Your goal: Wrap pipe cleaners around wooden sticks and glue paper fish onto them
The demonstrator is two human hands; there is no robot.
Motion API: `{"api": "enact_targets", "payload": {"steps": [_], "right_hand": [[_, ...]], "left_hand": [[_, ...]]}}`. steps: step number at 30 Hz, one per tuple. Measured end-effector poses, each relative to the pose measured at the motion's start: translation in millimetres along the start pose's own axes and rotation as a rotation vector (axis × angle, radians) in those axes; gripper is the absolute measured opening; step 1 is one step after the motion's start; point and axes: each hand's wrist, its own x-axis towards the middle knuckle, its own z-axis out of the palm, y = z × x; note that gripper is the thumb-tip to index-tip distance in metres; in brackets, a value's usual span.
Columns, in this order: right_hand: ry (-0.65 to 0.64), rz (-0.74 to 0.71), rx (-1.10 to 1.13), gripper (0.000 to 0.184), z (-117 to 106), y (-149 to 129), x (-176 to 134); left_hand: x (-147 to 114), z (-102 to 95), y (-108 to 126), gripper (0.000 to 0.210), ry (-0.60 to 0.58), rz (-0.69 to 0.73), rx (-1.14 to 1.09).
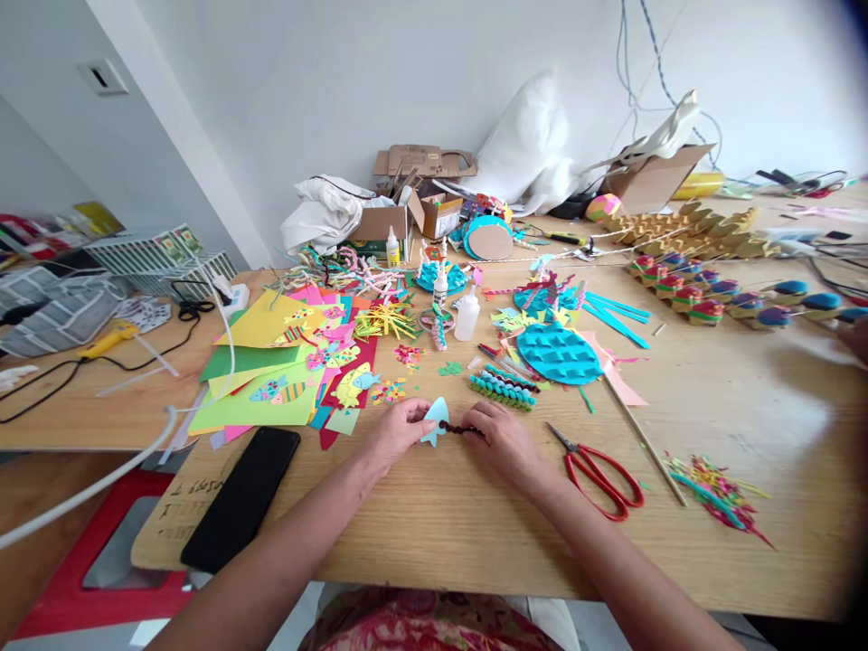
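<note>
My left hand pinches a small light-blue paper fish shape on the wooden table. My right hand grips a dark red crinkled paper strip that meets the blue shape. Both hands rest on the tabletop near its front edge. Red-handled scissors lie just right of my right hand. A folded teal and green zigzag strip sits just beyond the hands.
A black phone lies at front left. Coloured paper sheets, glue bottles, a teal woven paper piece, a wooden stick and paper scraps crowd the table. Cardboard boxes stand at the back. Another person's fingers show at the right edge.
</note>
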Motion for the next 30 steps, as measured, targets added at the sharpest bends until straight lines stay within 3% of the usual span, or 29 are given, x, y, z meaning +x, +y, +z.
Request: {"api": "enact_targets", "payload": {"steps": [8, 14, 24, 30], "right_hand": [[0.086, -0.062, -0.082, 0.013, -10, -17, 0], [0.102, -0.062, 0.021, 0.012, -7, -20, 3], [0.148, -0.074, 0.152, 0.010, -6, -18, 6], [0.150, -0.060, 0.147, 0.009, -4, -19, 6]], "left_hand": [[5, 4.1, -4, 0.020, 0.108, 0.056, 0.031], [1, 3.3, 0, 0.013, 0.112, 0.057, -0.025], [-5, 8.7, 0, 0.030, 0.124, 0.016, -0.313], [-6, 7.6, -2, 0.034, 0.153, 0.030, -0.256]]}}
